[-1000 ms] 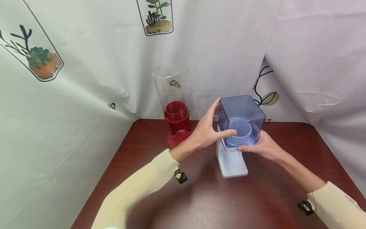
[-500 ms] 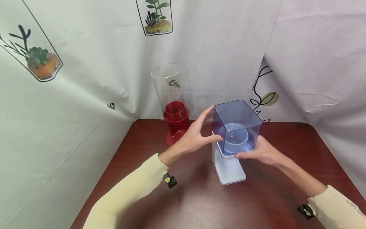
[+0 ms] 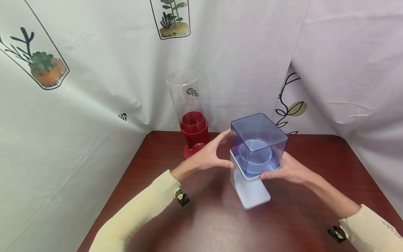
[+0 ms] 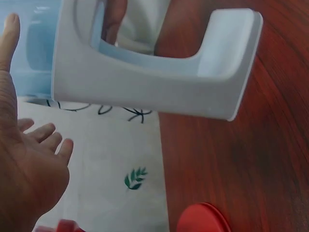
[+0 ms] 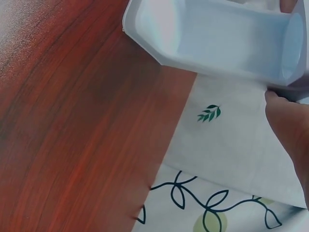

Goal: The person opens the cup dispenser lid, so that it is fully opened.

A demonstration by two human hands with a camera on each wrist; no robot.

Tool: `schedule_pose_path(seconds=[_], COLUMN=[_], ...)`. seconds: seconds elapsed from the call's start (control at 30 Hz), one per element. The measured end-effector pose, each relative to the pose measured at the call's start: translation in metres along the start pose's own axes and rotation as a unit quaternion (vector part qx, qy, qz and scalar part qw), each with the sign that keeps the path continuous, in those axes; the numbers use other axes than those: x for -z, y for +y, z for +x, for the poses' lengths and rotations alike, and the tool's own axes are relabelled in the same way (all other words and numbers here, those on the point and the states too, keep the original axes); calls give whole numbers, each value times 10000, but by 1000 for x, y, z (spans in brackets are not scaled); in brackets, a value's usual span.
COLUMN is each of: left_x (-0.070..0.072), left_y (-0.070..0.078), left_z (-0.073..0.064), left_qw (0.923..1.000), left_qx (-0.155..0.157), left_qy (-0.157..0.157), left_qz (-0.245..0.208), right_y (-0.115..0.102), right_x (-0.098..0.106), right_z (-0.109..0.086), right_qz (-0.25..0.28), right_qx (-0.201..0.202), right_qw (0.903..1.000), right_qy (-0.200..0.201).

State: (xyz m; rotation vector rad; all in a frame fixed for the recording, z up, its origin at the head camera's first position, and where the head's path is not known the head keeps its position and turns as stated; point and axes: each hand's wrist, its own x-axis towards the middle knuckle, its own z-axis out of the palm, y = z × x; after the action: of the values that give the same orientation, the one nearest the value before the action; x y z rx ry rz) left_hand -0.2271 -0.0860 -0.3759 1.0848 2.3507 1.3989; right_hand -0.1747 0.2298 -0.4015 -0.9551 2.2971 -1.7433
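A white C-shaped dispenser (image 3: 250, 192) carries a translucent blue square container with a round ring inside; its curved frame shows side-on in the left wrist view. My right hand (image 3: 292, 168) grips it at the container's lower right, thumb along the front rim and fingers mostly hidden behind. My left hand (image 3: 207, 154) is at the left side with fingers spread, the thumb tip right at the container's lower left edge. In the left wrist view, the left hand's thumb (image 4: 8, 48) overlaps the blue wall, while the other fingers stick out below it.
Behind my left hand stands a red base (image 3: 194, 131) with a tall clear cylinder (image 3: 185, 94) on it. The dark red-brown wooden table (image 3: 214, 224) is backed by white cloth (image 3: 239, 52) printed with plants.
The dispenser has shifted left and nearer to me, turning slightly. My left hand has moved left and down, its thumb sliding off the container's front face. My right hand has come along, still holding.
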Motion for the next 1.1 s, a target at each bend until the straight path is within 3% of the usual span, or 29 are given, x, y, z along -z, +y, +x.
schedule_pose_path(seconds=[0.2, 0.5, 1.1], left_x=[-5, -12, -21], left_y=[-8, -13, -19], left_z=[-2, 1, -4], left_qw=[9982, 9949, 9931], left_qx=[328, 30, -81], left_qy=[-396, -827, -1027], left_qz=[296, 579, 553], right_y=[-1, -1, -1], right_x=[-1, 1, 8], right_z=[-1, -4, -7], right_qz=[80, -164, -137], right_qx=[58, -39, 58], right_qw=[9999, 9998, 9997], right_qy=[-111, -98, -192])
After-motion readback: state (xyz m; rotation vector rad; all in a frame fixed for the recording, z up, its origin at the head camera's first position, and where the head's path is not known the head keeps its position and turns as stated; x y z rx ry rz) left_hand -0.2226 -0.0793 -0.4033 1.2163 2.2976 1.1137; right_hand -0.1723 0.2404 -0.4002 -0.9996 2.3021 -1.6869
